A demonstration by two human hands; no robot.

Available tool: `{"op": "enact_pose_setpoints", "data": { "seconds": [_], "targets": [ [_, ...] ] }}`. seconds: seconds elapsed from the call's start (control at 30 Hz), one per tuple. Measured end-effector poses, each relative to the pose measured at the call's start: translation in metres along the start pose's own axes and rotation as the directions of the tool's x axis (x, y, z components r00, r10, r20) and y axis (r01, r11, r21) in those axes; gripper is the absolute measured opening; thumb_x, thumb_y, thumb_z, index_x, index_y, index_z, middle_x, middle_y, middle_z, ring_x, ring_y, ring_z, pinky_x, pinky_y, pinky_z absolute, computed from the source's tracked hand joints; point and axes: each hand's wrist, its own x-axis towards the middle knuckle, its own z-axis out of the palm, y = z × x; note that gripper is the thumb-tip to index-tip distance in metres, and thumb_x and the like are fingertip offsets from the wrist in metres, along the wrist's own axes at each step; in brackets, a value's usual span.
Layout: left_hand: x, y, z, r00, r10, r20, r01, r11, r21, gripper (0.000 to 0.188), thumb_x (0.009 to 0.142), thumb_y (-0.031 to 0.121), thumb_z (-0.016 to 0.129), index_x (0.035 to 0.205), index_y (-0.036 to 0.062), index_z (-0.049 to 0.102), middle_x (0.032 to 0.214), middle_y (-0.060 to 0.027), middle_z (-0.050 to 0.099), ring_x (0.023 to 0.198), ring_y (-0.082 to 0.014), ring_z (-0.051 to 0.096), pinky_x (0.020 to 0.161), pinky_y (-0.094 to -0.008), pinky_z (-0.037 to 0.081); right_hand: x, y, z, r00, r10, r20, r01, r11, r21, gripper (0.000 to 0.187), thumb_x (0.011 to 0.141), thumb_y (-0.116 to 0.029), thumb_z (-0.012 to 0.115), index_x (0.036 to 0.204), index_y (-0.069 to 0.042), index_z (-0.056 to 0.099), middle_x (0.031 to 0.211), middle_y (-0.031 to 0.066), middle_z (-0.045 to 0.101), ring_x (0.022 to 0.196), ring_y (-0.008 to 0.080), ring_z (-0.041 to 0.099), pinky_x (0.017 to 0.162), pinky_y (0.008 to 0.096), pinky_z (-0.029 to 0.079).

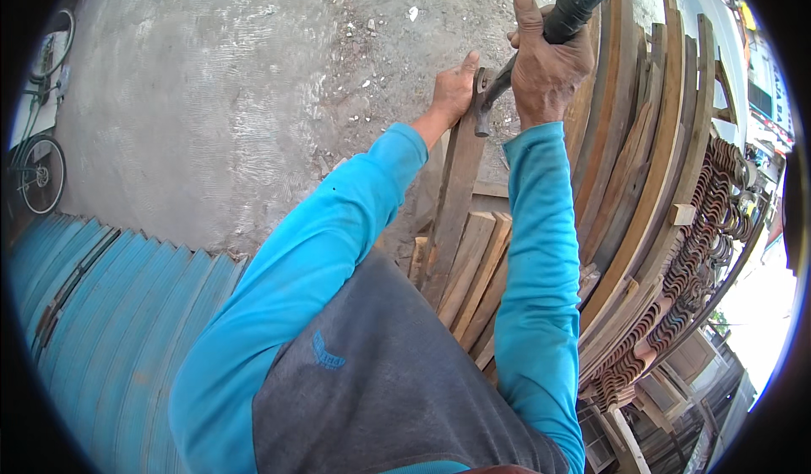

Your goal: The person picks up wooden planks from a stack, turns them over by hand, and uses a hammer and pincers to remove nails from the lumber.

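Note:
My right hand (551,67) is closed round the black handle grip of a hammer (578,13), with the thumb lying along it. The steel head lies over the far end of a long, weathered wooden plank (457,182), close to my left hand (454,90). That hand grips the plank's left edge near its far end; its thumb points away from me and the other fingers are partly hidden. The plank slants from there down toward my body. Whether the head touches the wood or a nail in it I cannot tell.
Shorter boards (476,263) lie beside the plank. Long timbers (621,119) lean in a row at the right, beyond them stacked curved roof tiles (684,284). Blue corrugated sheeting (127,330) covers the lower left. A bicycle wheel (42,175) shows at the far left edge, past rough concrete ground (211,94).

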Motion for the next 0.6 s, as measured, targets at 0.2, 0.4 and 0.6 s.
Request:
{"op": "enact_pose_setpoints", "data": {
  "seconds": [0.2,0.4,0.6],
  "targets": [
    [0.019,-0.003,-0.009,0.999,-0.043,-0.023,0.048,0.907,0.418,0.101,0.096,0.078,0.015,0.089,-0.0064,0.071,0.100,-0.0341,0.068,0.104,-0.0517,0.061,0.092,-0.0538,0.044,0.043,-0.077,-0.024,0.909,0.275,0.315,-0.341,0.923,0.177,0.040,0.093,-0.037,0.075,0.072,-0.008,0.059,0.056,-0.0012,0.053,0.047,0.0087,0.050,0.048,0.0259,0.043],
    [0.010,0.021,-0.006,0.995,0.075,-0.065,-0.052,0.951,0.304,0.079,0.100,0.067,0.037,0.088,-0.0039,0.069,0.095,-0.0318,0.068,0.097,-0.0496,0.063,0.084,-0.0523,0.047,-0.039,-0.077,-0.060,0.994,-0.024,-0.104,0.047,0.973,0.227,0.032,0.101,-0.024,0.065,0.074,-0.011,0.053,0.057,0.0008,0.052,0.050,0.0081,0.051,0.050,0.0262,0.045],
    [0.019,-0.011,-0.030,0.859,0.492,0.140,-0.504,0.861,0.070,0.031,0.107,0.021,0.046,0.125,0.0015,0.062,0.118,-0.0140,0.067,0.109,-0.0243,0.064,0.094,-0.0375,0.049,-0.038,-0.057,-0.056,0.995,0.004,-0.103,0.007,0.994,0.105,0.030,0.094,-0.014,0.072,0.075,-0.006,0.049,0.062,0.0004,0.041,0.060,0.0065,0.039,0.050,0.0285,0.036]
  ]
}}
